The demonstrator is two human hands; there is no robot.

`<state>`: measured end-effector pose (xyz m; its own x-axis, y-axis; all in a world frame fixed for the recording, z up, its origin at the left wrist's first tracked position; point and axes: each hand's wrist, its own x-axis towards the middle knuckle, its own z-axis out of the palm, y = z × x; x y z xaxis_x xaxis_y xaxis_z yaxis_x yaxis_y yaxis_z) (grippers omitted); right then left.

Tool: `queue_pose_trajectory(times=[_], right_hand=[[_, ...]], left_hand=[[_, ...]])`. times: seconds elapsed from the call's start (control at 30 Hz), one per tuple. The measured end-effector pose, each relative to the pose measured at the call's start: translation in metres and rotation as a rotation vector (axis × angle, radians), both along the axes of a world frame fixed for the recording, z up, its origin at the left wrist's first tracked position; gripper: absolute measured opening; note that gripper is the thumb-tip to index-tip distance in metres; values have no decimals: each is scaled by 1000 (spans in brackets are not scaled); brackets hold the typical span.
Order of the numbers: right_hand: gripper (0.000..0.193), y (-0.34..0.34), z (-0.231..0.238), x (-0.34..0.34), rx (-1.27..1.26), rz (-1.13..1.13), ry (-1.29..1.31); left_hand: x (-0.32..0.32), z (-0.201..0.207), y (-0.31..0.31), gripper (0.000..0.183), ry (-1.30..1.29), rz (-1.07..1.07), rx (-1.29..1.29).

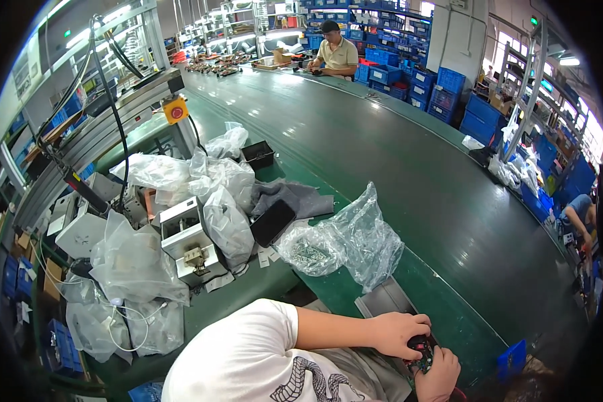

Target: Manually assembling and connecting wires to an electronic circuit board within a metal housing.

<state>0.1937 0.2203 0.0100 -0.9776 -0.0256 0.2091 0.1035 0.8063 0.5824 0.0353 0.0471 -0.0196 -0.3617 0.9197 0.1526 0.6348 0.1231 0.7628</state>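
Observation:
At the lower right, my left hand [396, 333] reaches in from the left, its fingers bent over the top of a small dark circuit board [420, 354] with red and green parts. My right hand [439, 376] grips the same board from its near right side, thumb up against it. Part of the board is hidden under the fingers. Just beyond my left hand lies a grey metal housing [390, 299] with long ridges, partly covered by that hand. Farther off, a clear plastic bag [365, 238] sits beside another bag of small metal screws [310, 251].
Left of the bags lie a black phone-like slab [273, 223], a grey cloth [295, 196] and a black bin [258, 155]. White metal boxes [193, 241] and bagged parts crowd the left. An orange stop-button box [175, 110] hangs above. Across the green conveyor [382, 154] sits a person [337, 53].

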Motion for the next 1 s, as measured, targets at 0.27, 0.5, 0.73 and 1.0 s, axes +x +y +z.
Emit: queue_pose_trajectory(times=[0.27,0.5,0.73,1.0], right_hand=[[43,5,-10,-2,-631,-157,-164],[63,-2,-29,-5,-819,-162,-30],[55,-10,-20,-5,-813,-228,-77],[47,-8,-14,-7,-630,-92,-116]], left_hand=[[-1,0,2,57,-8,-11,-6],[-3,1,3,60,14,-17,-13],[-2,2,0,59,-17,-23,-3],[-5,-1,-1,57,3,8,20]])
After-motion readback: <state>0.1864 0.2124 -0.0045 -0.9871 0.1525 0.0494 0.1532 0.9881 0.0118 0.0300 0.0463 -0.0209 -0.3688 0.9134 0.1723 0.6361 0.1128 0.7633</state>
